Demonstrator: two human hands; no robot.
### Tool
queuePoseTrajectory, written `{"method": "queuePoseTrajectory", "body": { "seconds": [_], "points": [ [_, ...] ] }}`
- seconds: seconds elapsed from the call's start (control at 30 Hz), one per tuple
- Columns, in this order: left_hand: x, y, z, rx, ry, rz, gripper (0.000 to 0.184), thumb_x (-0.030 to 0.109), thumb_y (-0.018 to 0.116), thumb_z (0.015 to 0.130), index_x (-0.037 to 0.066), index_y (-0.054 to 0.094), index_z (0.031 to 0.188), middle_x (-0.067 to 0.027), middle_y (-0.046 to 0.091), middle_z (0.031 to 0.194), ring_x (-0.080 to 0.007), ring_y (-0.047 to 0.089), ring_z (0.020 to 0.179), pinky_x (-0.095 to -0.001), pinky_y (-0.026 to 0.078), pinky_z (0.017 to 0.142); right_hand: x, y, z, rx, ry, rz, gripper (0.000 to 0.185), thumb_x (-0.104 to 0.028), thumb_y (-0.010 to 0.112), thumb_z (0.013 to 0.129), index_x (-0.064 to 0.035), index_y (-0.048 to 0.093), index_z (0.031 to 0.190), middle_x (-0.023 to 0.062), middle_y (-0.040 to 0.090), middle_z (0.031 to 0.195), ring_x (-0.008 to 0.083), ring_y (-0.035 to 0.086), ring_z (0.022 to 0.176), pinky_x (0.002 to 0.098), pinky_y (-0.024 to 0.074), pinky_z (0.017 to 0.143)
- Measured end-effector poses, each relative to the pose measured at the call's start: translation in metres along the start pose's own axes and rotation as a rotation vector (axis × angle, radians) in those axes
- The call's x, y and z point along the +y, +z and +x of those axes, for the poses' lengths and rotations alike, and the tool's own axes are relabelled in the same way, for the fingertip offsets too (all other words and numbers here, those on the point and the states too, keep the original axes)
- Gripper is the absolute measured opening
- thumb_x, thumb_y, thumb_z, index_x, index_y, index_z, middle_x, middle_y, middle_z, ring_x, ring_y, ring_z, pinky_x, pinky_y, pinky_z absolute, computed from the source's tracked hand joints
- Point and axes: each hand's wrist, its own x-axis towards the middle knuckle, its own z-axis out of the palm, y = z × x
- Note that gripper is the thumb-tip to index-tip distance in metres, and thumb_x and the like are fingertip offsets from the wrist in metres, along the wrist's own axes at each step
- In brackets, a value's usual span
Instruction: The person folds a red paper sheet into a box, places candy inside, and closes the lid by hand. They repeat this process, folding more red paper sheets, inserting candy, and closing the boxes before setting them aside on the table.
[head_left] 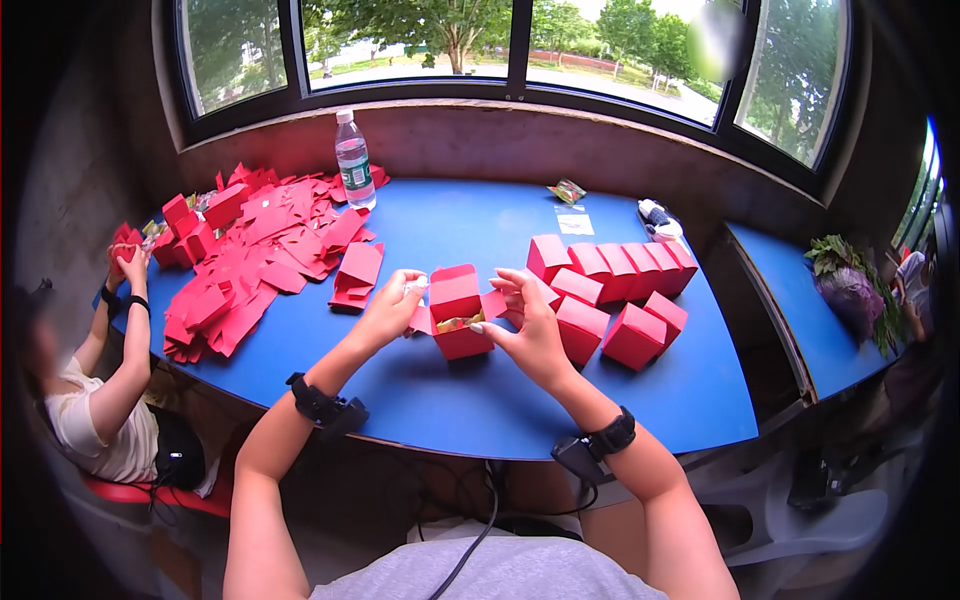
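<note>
Between my hands stands a small red paper box [463, 345] with its top flaps raised. A yellow-green packet [455, 324] shows inside it. My left hand [393, 303] has its fingers closed on the left side flap, and something white covers a fingertip there. On the other side, my right hand [530, 335] grips the right flap, its thumb reaching over the opening near the packet. Closed red boxes [580, 325] stand in rows just right of my right hand. A folded red box piece [357, 272] lies left of my left hand.
A heap of flat red box pieces [245, 255] covers the blue table's [400, 420] left part, beside a water bottle [353, 162]. A small packet [567, 190] lies at the back. A co-worker [110, 385] sits at left holding a red box. Another table [780, 290] bears greenery.
</note>
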Motion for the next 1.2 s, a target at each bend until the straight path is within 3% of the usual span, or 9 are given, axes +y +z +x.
{"method": "queuePoseTrajectory", "body": {
  "seconds": [0.17,0.33,0.5,0.63,0.73,0.83,0.93,1.03,1.2],
  "points": [
    [0.031,0.003,0.002,-0.042,-0.282,-0.447,0.043,0.031,0.039,0.100,0.002,0.032,0.132,-0.0036,0.055,0.073,-0.0056,0.047,0.049,-0.0203,0.037,0.045,0.015,0.007,-0.002,0.014,0.092,0.194,0.063,-0.007,0.075,0.075,-0.0009,0.043,0.129,0.0170,0.054,0.121,0.0212,0.057,0.106,0.0303,0.0505,0.088],
    [0.024,0.003,0.000,-0.104,-0.203,-0.260,0.078,0.030,0.070,0.083,0.002,0.023,0.139,-0.0109,0.054,0.100,-0.0093,0.055,0.074,-0.0209,0.044,0.057,0.013,0.009,-0.003,0.018,0.169,0.461,0.055,-0.004,0.071,0.076,-0.0046,0.051,0.127,0.0123,0.059,0.120,0.0196,0.055,0.107,0.0315,0.0467,0.093],
    [0.022,0.009,-0.002,-0.050,-0.195,-0.126,0.100,0.029,0.079,0.074,-0.002,0.013,0.143,-0.0201,0.048,0.114,-0.0139,0.057,0.084,-0.0236,0.048,0.065,0.015,0.007,-0.003,-0.094,-0.164,-0.107,0.021,-0.005,0.070,0.075,-0.0089,0.071,0.095,0.0052,0.068,0.101,0.0234,0.053,0.109,0.0368,0.0410,0.097],
    [0.027,0.017,0.000,-0.042,0.066,-0.210,0.068,0.003,0.067,0.082,-0.002,0.029,0.138,-0.0127,0.063,0.099,-0.0093,0.060,0.077,-0.0231,0.049,0.061,0.017,0.008,-0.004,-0.075,-0.097,-0.102,0.018,-0.007,0.071,0.075,-0.0089,0.071,0.093,0.0048,0.067,0.100,0.0237,0.053,0.108,0.0370,0.0400,0.097],
    [0.058,0.022,-0.016,0.062,0.462,0.352,0.043,0.008,0.068,0.078,0.008,0.057,0.120,-0.0072,0.067,0.093,-0.0165,0.065,0.065,-0.0285,0.052,0.060,0.017,0.007,-0.004,-0.099,-0.099,-0.139,0.022,-0.006,0.070,0.075,-0.0076,0.069,0.097,0.0061,0.066,0.102,0.0245,0.053,0.106,0.0375,0.0400,0.097],
    [0.061,0.028,-0.019,0.052,0.833,0.593,0.038,0.015,0.068,0.080,0.010,0.061,0.117,-0.0058,0.064,0.096,-0.0212,0.065,0.066,-0.0325,0.054,0.064,0.016,0.008,-0.004,-0.078,-0.087,-0.145,0.027,-0.005,0.070,0.075,-0.0044,0.065,0.101,0.0093,0.064,0.103,0.0270,0.056,0.102,0.0376,0.0441,0.092],
    [0.061,0.028,-0.022,0.056,0.771,0.659,0.035,0.018,0.068,0.080,0.012,0.064,0.114,-0.0067,0.063,0.096,-0.0225,0.065,0.068,-0.0327,0.054,0.063,0.019,0.009,-0.003,0.002,-0.093,-0.030,0.034,-0.005,0.072,0.075,0.0026,0.058,0.105,0.0154,0.058,0.109,0.0265,0.062,0.093,0.0339,0.0535,0.079],
    [0.057,0.028,-0.023,0.054,0.723,0.647,0.032,0.020,0.071,0.078,0.016,0.068,0.109,-0.0042,0.064,0.094,-0.0192,0.063,0.067,-0.0304,0.051,0.063,0.027,0.011,-0.003,0.067,0.100,0.064,0.051,-0.007,0.075,0.073,0.0045,0.049,0.116,0.0179,0.053,0.115,0.0255,0.061,0.095,0.0340,0.0538,0.080],
    [0.056,0.020,-0.018,-0.058,0.613,0.383,0.022,0.015,0.075,0.074,0.014,0.072,0.096,-0.0023,0.062,0.085,-0.0094,0.054,0.055,-0.0246,0.042,0.057,0.021,0.007,-0.003,-0.074,0.026,-0.108,0.078,-0.013,0.079,0.069,0.0010,0.035,0.132,0.0212,0.046,0.119,0.0323,0.054,0.106,0.0399,0.0485,0.088]
  ]
}}
